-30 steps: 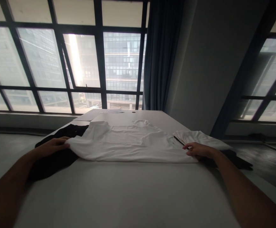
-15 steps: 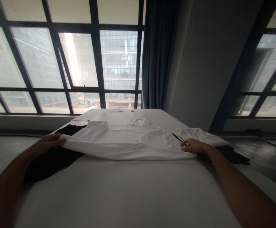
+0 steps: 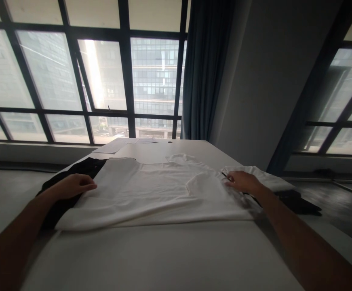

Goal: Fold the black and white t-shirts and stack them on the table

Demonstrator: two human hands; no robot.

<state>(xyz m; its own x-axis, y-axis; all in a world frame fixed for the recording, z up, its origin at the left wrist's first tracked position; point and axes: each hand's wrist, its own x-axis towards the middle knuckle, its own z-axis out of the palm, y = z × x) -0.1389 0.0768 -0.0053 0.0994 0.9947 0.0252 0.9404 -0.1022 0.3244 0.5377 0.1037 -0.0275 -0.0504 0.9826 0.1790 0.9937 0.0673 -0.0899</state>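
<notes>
A white shirt (image 3: 151,186) lies spread across the table, its near part folded over along the front edge. My left hand (image 3: 74,186) is over the shirt's left end, fingers loosely bent and fingertips close to the cloth; no fabric shows lifted in them. At the right end, my right hand (image 3: 242,182) has its fingers closed at the shirt's edge, beside a thin dark strip. The cloth below this hand is blurred. Black cloth (image 3: 59,210) extends from under the shirt's left side, partly behind my left forearm.
Another white garment (image 3: 266,180) lies beyond my right hand, with black cloth (image 3: 303,202) next to it. Paper sheets (image 3: 107,148) rest at the far left of the white table (image 3: 163,258). Behind stand windows, a blue curtain (image 3: 204,72) and a grey pillar.
My left hand has let go of the shirt's near edge, which has dropped toward me and lies flatter. My right hand has shifted slightly left and away from me.
</notes>
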